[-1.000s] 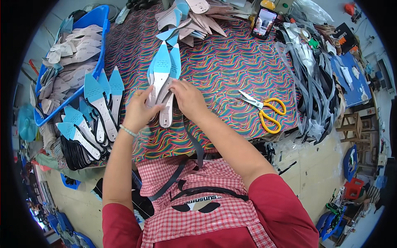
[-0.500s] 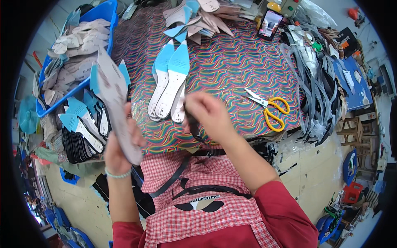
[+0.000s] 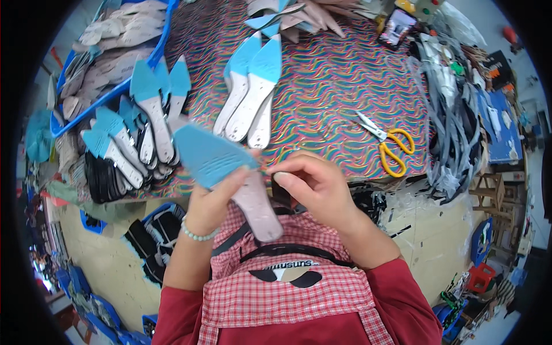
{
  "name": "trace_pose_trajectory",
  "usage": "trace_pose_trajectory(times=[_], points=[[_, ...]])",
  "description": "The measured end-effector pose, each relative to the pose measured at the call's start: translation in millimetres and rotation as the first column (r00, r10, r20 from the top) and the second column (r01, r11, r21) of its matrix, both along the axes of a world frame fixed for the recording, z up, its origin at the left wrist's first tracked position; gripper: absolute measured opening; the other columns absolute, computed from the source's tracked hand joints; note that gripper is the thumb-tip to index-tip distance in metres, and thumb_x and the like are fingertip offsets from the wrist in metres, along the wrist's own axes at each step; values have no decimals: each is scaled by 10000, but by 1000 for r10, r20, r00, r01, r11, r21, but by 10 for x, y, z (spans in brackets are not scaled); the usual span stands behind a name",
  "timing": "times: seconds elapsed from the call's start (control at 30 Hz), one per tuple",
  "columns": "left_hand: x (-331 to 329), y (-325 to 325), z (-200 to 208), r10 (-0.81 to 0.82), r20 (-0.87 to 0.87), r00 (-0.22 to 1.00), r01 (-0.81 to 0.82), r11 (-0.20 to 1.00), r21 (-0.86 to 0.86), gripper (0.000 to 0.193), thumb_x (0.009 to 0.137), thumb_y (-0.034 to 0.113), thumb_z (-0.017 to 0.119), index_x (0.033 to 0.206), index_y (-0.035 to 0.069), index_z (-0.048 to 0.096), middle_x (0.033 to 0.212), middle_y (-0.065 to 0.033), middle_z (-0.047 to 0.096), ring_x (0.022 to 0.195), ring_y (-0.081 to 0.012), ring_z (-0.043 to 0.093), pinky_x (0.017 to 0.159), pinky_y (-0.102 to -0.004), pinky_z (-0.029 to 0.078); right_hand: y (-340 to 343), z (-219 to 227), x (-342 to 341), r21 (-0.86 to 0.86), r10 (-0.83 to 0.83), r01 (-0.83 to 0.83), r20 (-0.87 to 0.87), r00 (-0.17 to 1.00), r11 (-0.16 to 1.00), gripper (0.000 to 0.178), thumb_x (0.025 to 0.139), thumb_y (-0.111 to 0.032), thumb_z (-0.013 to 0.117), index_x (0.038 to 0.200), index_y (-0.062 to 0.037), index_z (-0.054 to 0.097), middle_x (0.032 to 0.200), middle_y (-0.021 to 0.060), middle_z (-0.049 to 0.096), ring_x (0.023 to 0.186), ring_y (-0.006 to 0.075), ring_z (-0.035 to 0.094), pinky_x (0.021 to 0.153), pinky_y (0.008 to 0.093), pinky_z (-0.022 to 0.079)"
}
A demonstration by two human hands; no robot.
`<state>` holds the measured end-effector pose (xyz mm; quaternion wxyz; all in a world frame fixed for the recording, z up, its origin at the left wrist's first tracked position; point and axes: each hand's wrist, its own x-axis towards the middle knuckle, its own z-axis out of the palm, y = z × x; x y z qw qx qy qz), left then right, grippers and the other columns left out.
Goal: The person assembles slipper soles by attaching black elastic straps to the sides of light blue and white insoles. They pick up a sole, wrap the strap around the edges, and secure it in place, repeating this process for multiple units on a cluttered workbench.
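Observation:
My left hand [image 3: 211, 204], wearing a beaded bracelet, grips a shoe insole board [image 3: 211, 154] with a blue perforated front part and a pale heel end pointing toward my apron. Close beside it, the fingers of my right hand [image 3: 322, 187] are pinched on a dark strip [image 3: 280, 196] that hangs at the table edge. Whether the strip touches the insole board I cannot tell. Past my hands, several blue-and-white insole boards [image 3: 253, 83] lie fanned on the patterned tablecloth [image 3: 328, 86].
At the left stand more insole boards [image 3: 118, 152] with black edges, beside a blue basket [image 3: 163, 43] filled with pale pieces. Yellow-handled scissors [image 3: 394, 146] lie right. Grey and black strips [image 3: 451, 115] hang over the right edge. A phone [image 3: 397, 27] stands at the back.
My left hand has moved right and turned the insole board, so its blue front now faces up. My right hand has shifted slightly right and lower. The whole view has tilted a little.

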<state>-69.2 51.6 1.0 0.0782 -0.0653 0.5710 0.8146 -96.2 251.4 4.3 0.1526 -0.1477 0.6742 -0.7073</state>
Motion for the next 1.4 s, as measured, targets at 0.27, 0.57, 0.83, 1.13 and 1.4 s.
trace_pose_trajectory(times=[0.27,0.57,0.83,1.13,1.4], points=[[8,50,167,70,-8,998,-70,998,7,234,847,103,665,1054,1,627,957,-45,659,847,-110,609,746,-260,482,-187,-63,-29,-315,19,68,265,964,947,123,877,-107,665,968,-41,614,844,-7,621,652,23,540,533,182,435],[21,63,136,61,-9,998,-61,997,-55,196,831,70,686,1011,-3,654,914,-34,671,795,-89,611,698,-238,481,-191,-41,-52,-258,0,84,307,952,963,174,865,-110,685,970,-55,557,800,-22,589,607,3,507,491,159,397],[19,96,225,-27,-190,981,-19,972,-233,256,838,15,631,1091,-16,607,1082,-107,633,944,-143,614,841,-294,485,-151,30,19,182,-73,163,-422,903,970,128,833,-80,656,919,12,631,871,103,611,798,218,603,681,325,471],[-171,79,131,-4,-266,964,47,986,157,412,975,295,472,1186,-50,549,1122,-210,620,1008,-250,609,891,-360,481,-394,-42,152,-201,-20,62,204,979,978,291,985,-215,497,1152,18,547,1051,65,600,939,121,548,810,266,449],[-67,221,207,194,-317,929,-181,981,69,393,982,287,467,1205,-30,528,921,-171,609,756,-224,607,671,-356,523,-316,-117,330,-193,-102,131,153,983,972,123,919,-118,605,930,4,590,930,47,585,807,99,527,733,244,442]])
